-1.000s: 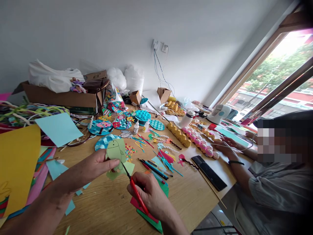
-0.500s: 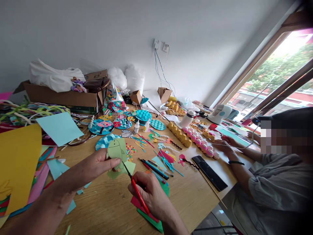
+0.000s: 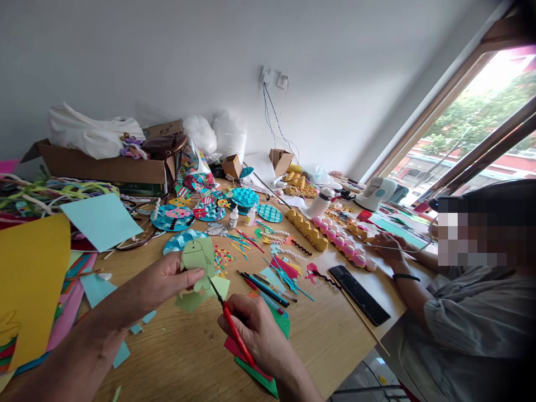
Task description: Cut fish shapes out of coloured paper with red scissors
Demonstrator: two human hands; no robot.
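Observation:
My left hand (image 3: 178, 274) pinches a piece of light green paper (image 3: 201, 252) with a fish outline drawn in dark line. Red-handled scissors (image 3: 235, 329) are gripped in my right hand (image 3: 256, 329); their dark blades meet the paper's edge beside the left thumb. Part of the green paper hangs down below the left fingers. Beyond it lies a blue woven paper plate (image 3: 178, 241), and just right of the paper are small colourful confetti bits (image 3: 223, 258). Several pens (image 3: 266, 287) lie past my right hand.
A co-worker (image 3: 460, 312) sits at the right with hands over pink-and-yellow egg-carton strips (image 3: 343, 245). A black phone (image 3: 359, 295) and a wooden stick (image 3: 368, 324) lie between us. Yellow card (image 3: 37, 279) and blue paper (image 3: 103, 220) are at left, a cardboard box (image 3: 104, 167) behind.
The green paper and my left hand have shifted very slightly, the scissors staying at its edge. The co-worker's hand and head have moved a little to the left.

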